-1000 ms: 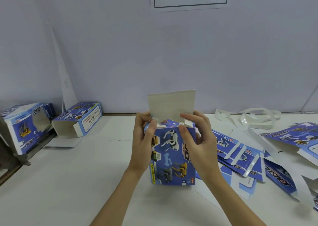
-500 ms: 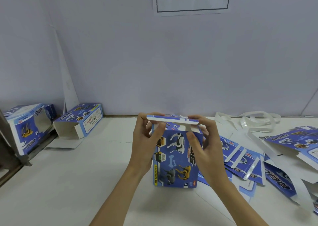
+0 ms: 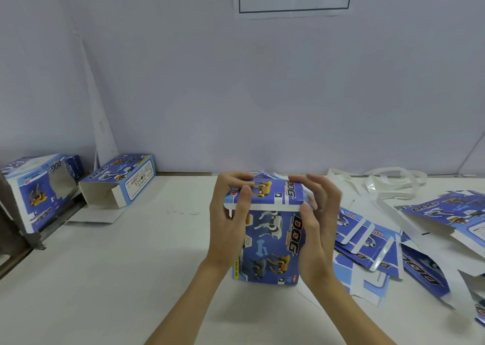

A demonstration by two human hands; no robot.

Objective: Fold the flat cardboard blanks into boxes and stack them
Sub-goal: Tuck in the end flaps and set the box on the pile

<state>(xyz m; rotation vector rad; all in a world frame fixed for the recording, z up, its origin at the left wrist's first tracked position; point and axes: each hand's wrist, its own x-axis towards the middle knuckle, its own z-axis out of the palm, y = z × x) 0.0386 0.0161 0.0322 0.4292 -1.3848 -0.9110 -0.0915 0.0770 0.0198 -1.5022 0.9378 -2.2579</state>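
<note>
A blue toy-dog printed cardboard box stands upright on the white table in the middle. Its top lid flap lies folded down over the opening, with the white tuck edge showing along the front. My left hand grips the box's upper left corner, thumb on the lid's front edge. My right hand holds the upper right corner, thumb on the front face and fingers over the lid. Flat printed blanks lie fanned out just right of the box.
Two folded boxes lie at the far left: one on its side with an open end, another at the table's left edge. More blanks and clear plastic strips clutter the right. A grey wall stands behind.
The lid flap stood upright a second ago; both hands have folded it forward and down over the box's top. The box stays in the same spot.
</note>
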